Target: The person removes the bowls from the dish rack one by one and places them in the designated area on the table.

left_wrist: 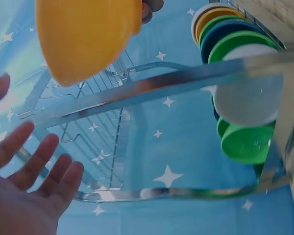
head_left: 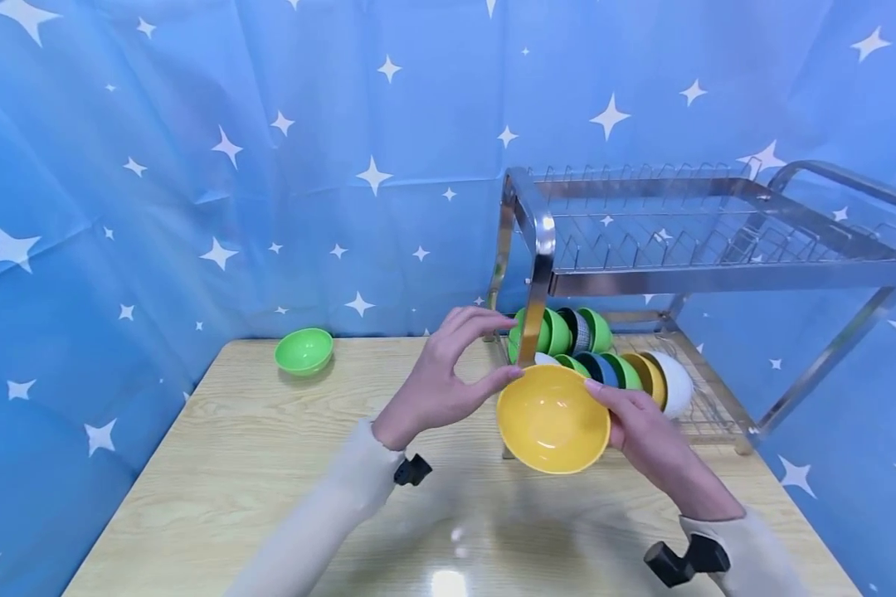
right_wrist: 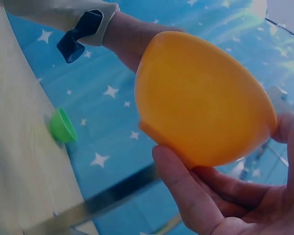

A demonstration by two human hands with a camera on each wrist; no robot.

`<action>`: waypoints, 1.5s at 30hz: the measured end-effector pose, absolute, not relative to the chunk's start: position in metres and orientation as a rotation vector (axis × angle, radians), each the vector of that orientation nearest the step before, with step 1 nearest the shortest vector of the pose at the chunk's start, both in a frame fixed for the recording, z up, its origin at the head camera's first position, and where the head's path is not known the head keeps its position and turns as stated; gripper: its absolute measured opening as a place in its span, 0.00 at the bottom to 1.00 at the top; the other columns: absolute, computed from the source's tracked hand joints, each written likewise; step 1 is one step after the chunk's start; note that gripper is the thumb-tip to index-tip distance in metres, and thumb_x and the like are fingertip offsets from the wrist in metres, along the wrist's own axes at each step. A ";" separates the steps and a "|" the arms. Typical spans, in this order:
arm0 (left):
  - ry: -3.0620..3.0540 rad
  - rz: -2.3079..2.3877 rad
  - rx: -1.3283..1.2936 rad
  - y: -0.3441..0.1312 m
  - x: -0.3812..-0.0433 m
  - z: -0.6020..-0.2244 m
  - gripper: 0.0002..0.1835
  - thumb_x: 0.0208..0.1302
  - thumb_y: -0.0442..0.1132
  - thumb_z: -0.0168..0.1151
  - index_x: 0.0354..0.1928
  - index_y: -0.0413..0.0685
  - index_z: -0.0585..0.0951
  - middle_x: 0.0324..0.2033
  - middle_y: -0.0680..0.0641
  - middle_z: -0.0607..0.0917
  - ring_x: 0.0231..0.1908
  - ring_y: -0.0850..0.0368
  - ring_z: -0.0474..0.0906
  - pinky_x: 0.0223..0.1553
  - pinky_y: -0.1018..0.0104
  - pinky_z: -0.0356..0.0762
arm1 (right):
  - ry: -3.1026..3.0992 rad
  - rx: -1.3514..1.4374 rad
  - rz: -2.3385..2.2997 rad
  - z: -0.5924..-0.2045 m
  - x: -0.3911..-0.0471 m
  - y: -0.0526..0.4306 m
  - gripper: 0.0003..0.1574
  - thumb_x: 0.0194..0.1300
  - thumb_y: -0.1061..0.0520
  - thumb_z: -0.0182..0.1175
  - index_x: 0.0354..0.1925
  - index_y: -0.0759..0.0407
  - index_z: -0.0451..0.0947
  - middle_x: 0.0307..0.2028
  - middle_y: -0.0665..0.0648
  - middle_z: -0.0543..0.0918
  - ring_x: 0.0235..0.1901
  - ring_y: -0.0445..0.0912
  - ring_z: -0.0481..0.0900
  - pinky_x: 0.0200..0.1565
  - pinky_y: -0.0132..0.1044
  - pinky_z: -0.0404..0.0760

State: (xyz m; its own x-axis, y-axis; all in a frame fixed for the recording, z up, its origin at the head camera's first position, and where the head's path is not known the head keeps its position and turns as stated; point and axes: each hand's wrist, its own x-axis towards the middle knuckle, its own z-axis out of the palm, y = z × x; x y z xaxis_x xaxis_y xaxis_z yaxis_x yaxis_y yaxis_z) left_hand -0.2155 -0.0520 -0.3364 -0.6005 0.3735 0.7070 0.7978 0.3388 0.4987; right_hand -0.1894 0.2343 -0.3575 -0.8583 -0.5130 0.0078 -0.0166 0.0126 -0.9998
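Observation:
A yellow bowl [head_left: 552, 419] is held in the air by my right hand [head_left: 645, 435], its inside facing me. In the right wrist view the thumb is at the bowl's rim and the fingers [right_wrist: 179, 183] support its underside. My left hand [head_left: 451, 369] is raised at the bowl's upper left, thumb and fingers spread. The left wrist view shows these fingers [left_wrist: 63, 181] apart from the yellow bowl [left_wrist: 88, 39], with nothing in them. Just behind both hands stands a metal dish rack [head_left: 660, 282].
On the rack's lower shelf, bowls stand on edge in two rows, among them a white bowl [head_left: 675, 383] and a green bowl [head_left: 596, 330]. Another green bowl [head_left: 304, 351] sits at the wooden table's [head_left: 269, 473] far left edge. A starry blue curtain [head_left: 306, 207] hangs behind.

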 end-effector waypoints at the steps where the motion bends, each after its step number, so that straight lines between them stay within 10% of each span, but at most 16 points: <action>1: -2.129 -1.160 -1.058 -0.056 -0.212 -0.336 0.28 0.62 0.47 0.75 0.63 0.53 0.80 0.59 0.52 0.82 0.66 0.57 0.71 0.68 0.58 0.74 | 1.902 -0.535 -1.909 -0.359 -0.190 0.231 0.25 0.85 0.45 0.40 0.55 0.52 0.82 0.45 0.50 0.90 0.44 0.43 0.90 0.48 0.36 0.89; 10: -2.071 -0.883 -1.483 -0.080 -0.178 -0.323 0.27 0.61 0.49 0.75 0.59 0.46 0.81 0.55 0.52 0.82 0.61 0.57 0.73 0.67 0.68 0.73 | 1.794 -0.443 -1.852 -0.363 -0.191 0.205 0.41 0.83 0.38 0.40 0.70 0.72 0.60 0.51 0.51 0.85 0.47 0.42 0.88 0.50 0.37 0.88; 22: -2.242 -0.481 -1.599 -0.089 -0.150 -0.322 0.14 0.63 0.40 0.73 0.50 0.52 0.87 0.46 0.59 0.88 0.52 0.62 0.81 0.62 0.75 0.77 | 1.779 -0.339 -1.822 -0.363 -0.188 0.190 0.48 0.81 0.33 0.41 0.75 0.71 0.52 0.55 0.55 0.80 0.49 0.44 0.87 0.53 0.40 0.87; 32: -2.210 -0.369 -1.606 -0.088 -0.145 -0.327 0.04 0.67 0.38 0.70 0.41 0.56 0.89 0.33 0.61 0.87 0.35 0.68 0.77 0.41 0.83 0.76 | 1.777 -0.370 -1.774 -0.366 -0.188 0.188 0.48 0.81 0.33 0.40 0.75 0.70 0.54 0.54 0.55 0.83 0.48 0.45 0.88 0.53 0.41 0.88; 45: -2.108 -0.428 -1.567 -0.097 -0.146 -0.324 0.07 0.65 0.34 0.71 0.41 0.55 0.88 0.35 0.61 0.88 0.36 0.68 0.80 0.45 0.81 0.79 | 2.073 -0.746 -1.603 -0.361 -0.189 0.195 0.40 0.85 0.41 0.31 0.67 0.73 0.69 0.52 0.57 0.85 0.51 0.40 0.86 0.56 0.31 0.84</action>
